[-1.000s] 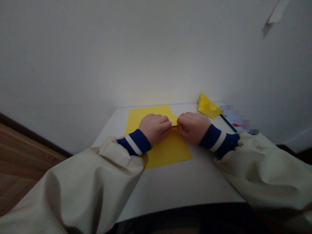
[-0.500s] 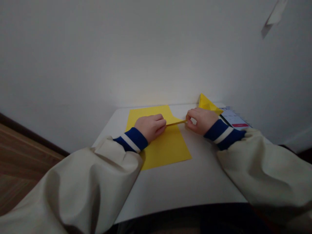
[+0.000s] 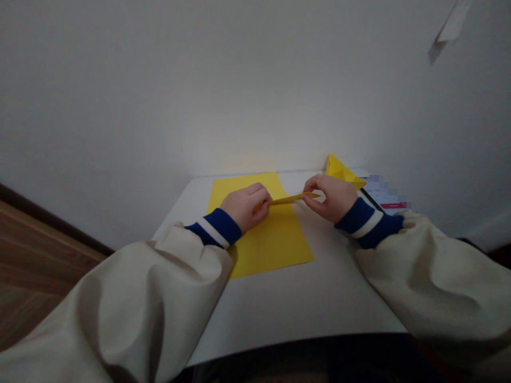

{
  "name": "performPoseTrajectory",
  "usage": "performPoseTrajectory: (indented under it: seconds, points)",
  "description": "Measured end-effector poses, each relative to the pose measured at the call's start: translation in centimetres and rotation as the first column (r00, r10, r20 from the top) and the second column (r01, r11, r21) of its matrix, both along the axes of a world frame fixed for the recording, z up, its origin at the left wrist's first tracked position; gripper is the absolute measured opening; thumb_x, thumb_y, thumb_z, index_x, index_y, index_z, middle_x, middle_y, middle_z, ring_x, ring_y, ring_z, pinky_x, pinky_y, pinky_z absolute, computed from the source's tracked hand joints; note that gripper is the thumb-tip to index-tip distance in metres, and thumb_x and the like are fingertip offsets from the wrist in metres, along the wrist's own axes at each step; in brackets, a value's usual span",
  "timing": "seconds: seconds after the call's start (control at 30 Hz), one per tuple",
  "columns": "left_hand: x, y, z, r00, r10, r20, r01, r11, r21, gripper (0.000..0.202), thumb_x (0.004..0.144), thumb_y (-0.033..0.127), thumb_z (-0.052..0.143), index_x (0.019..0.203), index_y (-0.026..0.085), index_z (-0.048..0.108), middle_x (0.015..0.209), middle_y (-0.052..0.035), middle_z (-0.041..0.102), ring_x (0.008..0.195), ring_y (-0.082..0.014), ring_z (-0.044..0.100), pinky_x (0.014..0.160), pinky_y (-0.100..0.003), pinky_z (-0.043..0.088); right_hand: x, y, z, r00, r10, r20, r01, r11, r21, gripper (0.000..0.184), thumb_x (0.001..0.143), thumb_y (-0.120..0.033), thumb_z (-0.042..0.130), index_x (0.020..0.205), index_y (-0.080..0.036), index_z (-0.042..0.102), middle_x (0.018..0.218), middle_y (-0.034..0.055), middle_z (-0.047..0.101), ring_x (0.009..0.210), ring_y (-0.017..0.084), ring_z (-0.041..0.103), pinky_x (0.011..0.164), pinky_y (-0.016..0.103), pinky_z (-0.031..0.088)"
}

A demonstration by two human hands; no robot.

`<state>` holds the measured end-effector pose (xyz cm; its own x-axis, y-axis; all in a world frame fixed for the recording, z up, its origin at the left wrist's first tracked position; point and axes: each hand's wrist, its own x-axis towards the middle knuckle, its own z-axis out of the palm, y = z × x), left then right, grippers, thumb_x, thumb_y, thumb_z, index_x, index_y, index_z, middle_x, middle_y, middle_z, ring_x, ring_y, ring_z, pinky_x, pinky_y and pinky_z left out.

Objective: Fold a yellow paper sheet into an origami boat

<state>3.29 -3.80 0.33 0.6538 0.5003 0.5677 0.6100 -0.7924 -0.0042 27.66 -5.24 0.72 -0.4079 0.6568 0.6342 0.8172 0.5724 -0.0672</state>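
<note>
A flat yellow paper sheet [image 3: 267, 239] lies on the white table [image 3: 303, 298]. Just above it I hold a narrow folded yellow paper strip [image 3: 288, 199] stretched between both hands. My left hand [image 3: 244, 206] is closed on the strip's left end, knuckles up, over the sheet. My right hand [image 3: 331, 198] pinches the strip's right end with thumb and fingers, past the sheet's right edge. Both wrists show blue cuffs with a white stripe under cream sleeves.
A folded yellow paper shape [image 3: 341, 173] stands at the table's back right, behind my right hand. A phone with a lit screen [image 3: 385, 199] lies beside it at the right edge. A white wall rises right behind the table. Wooden floor [image 3: 35, 266] lies to the left.
My hands have drawn apart, the right one moving rightwards, and the small folded piece between them now shows as a long thin strip, lifted slightly off the sheet.
</note>
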Motion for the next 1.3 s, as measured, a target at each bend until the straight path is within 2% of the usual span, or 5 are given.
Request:
performPoseTrajectory:
  seconds: [0.13, 0.33, 0.6, 0.87, 1.3]
  points:
    - [0.1, -0.1, 0.4, 0.999, 0.034, -0.017, -0.033, 0.998, 0.056, 0.009, 0.080, 0.019, 0.047, 0.081, 0.018, 0.055, 0.082, -0.0025, 0.059, 0.069, -0.0136, 0.055, 0.059, -0.024, 0.041, -0.6, -0.3, 0.5, 0.980, 0.185, 0.072, -0.189, 0.980, 0.065, 0.017, 0.084, -0.027, 0.050, 0.091, -0.020, 0.063, 0.078, 0.0038, 0.066, 0.074, 0.016, 0.057, 0.067, 0.029, 0.042]
    - [0.5, -0.2, 1.2, 0.986, -0.027, -0.165, 0.058, 0.980, 0.188, 0.011, 0.080, 0.021, 0.047, 0.072, 0.019, 0.055, 0.074, -0.0014, 0.057, 0.063, -0.0135, 0.051, 0.053, -0.025, 0.034, -1.6, -0.6, 0.9, 0.924, 0.361, 0.127, -0.374, 0.922, 0.101, 0.016, 0.084, -0.026, 0.052, 0.079, -0.020, 0.065, 0.076, 0.0037, 0.064, 0.072, 0.015, 0.053, 0.064, 0.028, 0.041]
    - [0.3, -0.2, 1.3, 0.968, 0.044, -0.246, 0.025, 0.963, 0.268, 0.008, 0.073, 0.021, 0.051, 0.066, 0.019, 0.054, 0.068, -0.0019, 0.054, 0.060, -0.0151, 0.048, 0.053, -0.028, 0.031, -1.3, -0.4, 0.9, 0.920, 0.391, 0.037, -0.392, 0.909, 0.142, 0.012, 0.082, -0.022, 0.054, 0.078, -0.019, 0.065, 0.077, 0.0041, 0.062, 0.073, 0.015, 0.053, 0.064, 0.027, 0.042]
    - [-0.1, 0.2, 0.7, 0.938, 0.177, -0.299, -0.118, 0.972, 0.205, 0.007, 0.072, 0.021, 0.050, 0.068, 0.018, 0.055, 0.069, -0.0035, 0.054, 0.062, -0.0173, 0.050, 0.056, -0.031, 0.036, 0.2, 0.1, 0.6, 0.969, 0.230, -0.092, -0.223, 0.972, 0.078, 0.017, 0.083, -0.027, 0.050, 0.075, -0.020, 0.064, 0.077, 0.0054, 0.060, 0.075, 0.017, 0.055, 0.068, 0.031, 0.045]
    - [-0.2, 0.4, 0.3, 0.928, 0.277, -0.250, -0.238, 0.956, 0.174, 0.009, 0.072, 0.023, 0.048, 0.067, 0.018, 0.055, 0.068, -0.0049, 0.058, 0.068, -0.0204, 0.053, 0.074, -0.039, 0.039, 0.5, 0.2, 0.4, 0.965, 0.236, -0.114, -0.225, 0.969, 0.100, 0.014, 0.081, -0.024, 0.051, 0.073, -0.018, 0.062, 0.076, 0.0062, 0.058, 0.074, 0.017, 0.055, 0.068, 0.032, 0.046]
